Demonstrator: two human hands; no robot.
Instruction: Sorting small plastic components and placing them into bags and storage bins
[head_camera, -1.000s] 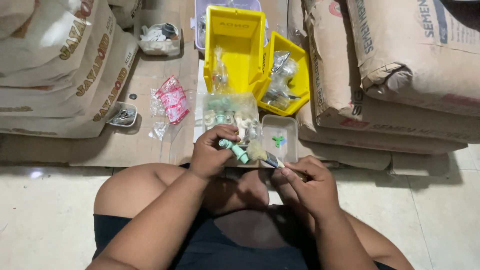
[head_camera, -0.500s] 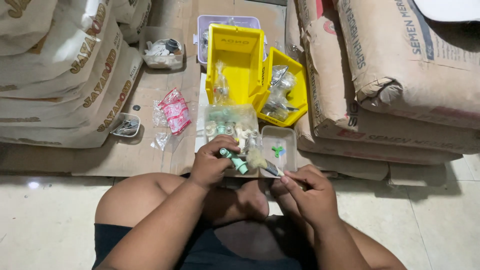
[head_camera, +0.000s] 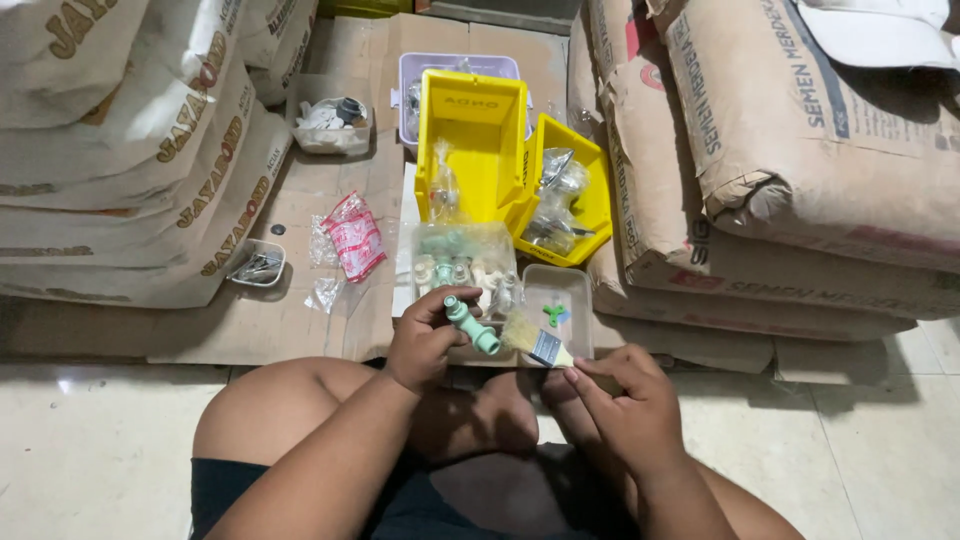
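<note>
Brushing paused: paintbrush (head_camera: 537, 343) bristles sat just off green pipe fitting (head_camera: 471, 324), earlier touching; left hand (head_camera: 425, 340) grip held fitting, right hand (head_camera: 620, 400) grip pinched brush handle.

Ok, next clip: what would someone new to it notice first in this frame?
Probably the two yellow bins at top centre, bright against the stacked tan sacks on both sides. Below them, the left hand holds a pale green pipe fitting while the right hand holds a small paintbrush, its bristles beside the fitting, above a clear tray of parts.
</note>
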